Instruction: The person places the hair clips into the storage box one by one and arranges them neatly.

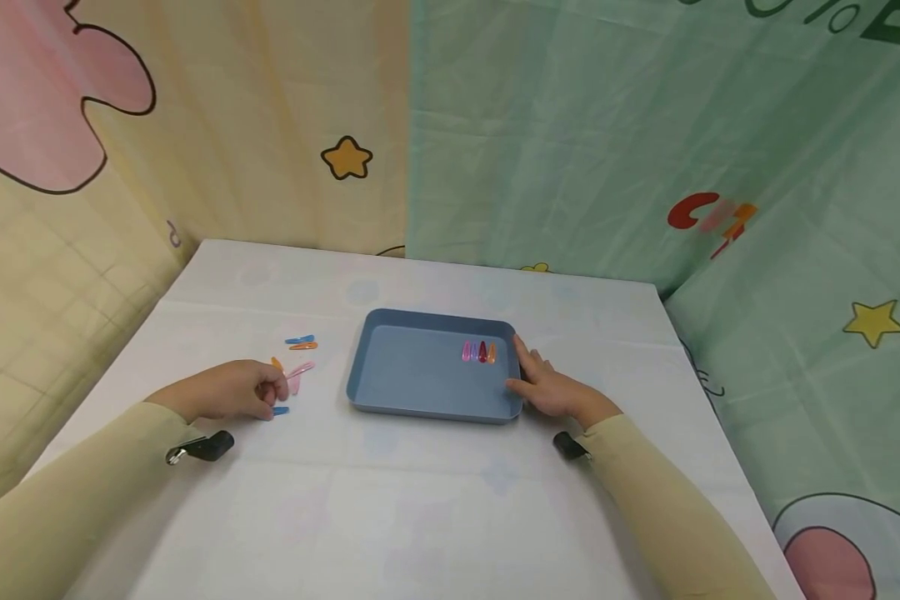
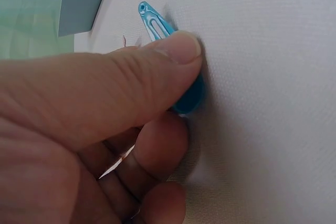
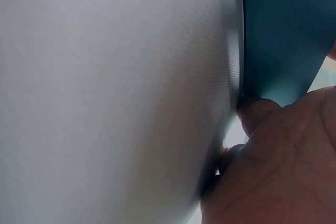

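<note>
My left hand [image 1: 236, 392] is low over the table at the left. In the left wrist view its thumb lies across a blue snap hair clip [image 2: 155, 24], pinching it against the fingers beneath; the clip's narrow end sticks out past the thumb. Close by lie two pink hair clips [image 1: 300, 369] and an orange hair clip [image 1: 277, 363]. My right hand [image 1: 558, 390] rests at the right edge of a blue-grey tray [image 1: 412, 367], fingers spread along the rim. Inside the tray, several hair clips stand in a row: pink [image 1: 467, 351], purple [image 1: 475, 352], red [image 1: 483, 352] and orange [image 1: 492, 353].
Another blue clip [image 1: 300, 339] and an orange clip [image 1: 303, 346] lie farther back, left of the tray. A white cloth covers the table [image 1: 420, 500]. Printed curtains [image 1: 570, 150] hang behind and at both sides.
</note>
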The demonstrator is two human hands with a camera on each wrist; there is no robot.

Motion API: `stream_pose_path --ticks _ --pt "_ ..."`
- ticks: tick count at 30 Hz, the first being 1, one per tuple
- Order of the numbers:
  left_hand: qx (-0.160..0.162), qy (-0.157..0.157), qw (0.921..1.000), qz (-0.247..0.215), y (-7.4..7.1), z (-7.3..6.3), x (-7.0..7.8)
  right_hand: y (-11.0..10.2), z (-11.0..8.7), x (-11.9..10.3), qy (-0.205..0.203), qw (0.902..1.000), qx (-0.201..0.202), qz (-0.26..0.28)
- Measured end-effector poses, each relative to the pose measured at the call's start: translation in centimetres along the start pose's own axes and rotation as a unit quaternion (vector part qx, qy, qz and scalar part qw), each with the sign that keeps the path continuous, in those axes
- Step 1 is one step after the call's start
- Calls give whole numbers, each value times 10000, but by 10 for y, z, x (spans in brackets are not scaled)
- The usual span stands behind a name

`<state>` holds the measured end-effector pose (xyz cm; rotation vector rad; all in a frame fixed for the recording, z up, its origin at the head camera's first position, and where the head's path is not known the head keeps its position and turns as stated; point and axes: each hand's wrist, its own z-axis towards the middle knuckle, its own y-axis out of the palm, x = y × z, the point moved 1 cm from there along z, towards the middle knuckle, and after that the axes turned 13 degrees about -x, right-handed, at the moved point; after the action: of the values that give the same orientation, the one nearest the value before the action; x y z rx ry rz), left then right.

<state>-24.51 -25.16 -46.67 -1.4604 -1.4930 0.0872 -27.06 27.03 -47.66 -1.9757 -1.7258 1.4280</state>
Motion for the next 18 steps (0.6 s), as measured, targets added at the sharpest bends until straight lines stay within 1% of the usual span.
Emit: stream_pose_path --ticks 8,18 --pt "-91 -138 9999 -40 0 -1 2 0 0 -1 30 10000 -32 -18" --pt "-150 -243 9995 108 -1 -1 6 0 0 -1 -45 10000 -17 -32"
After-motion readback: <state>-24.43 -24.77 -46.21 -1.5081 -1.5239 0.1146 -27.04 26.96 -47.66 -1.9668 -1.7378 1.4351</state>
